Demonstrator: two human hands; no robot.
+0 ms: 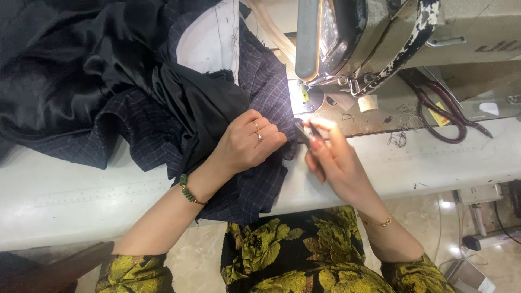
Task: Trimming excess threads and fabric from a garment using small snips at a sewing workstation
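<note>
Fingers of the left hand (247, 142) are curled closed, pinching the edge of the dark navy checked woollen cloth (255, 184) against the white desk (81, 195), just in front of the needle area of the worn grey industrial sewing machine (380, 38). The right hand (334, 163) is closed around a small dark metal snipping tool (304, 132), its tip touching the cloth edge beside the left knuckles. Judged from this, the trimming goes best if the left hand holds the edge taut and flat while the tool nips only the loose thread, close to the seam yet clear of the weave. Black shiny lining fabric (70, 70) lies bunched behind the left hand, draped over the cloth; keeping it pushed back would stop it slipping under the blades. Stray thread ends (399, 138) lie on the desk near the machine.
</note>
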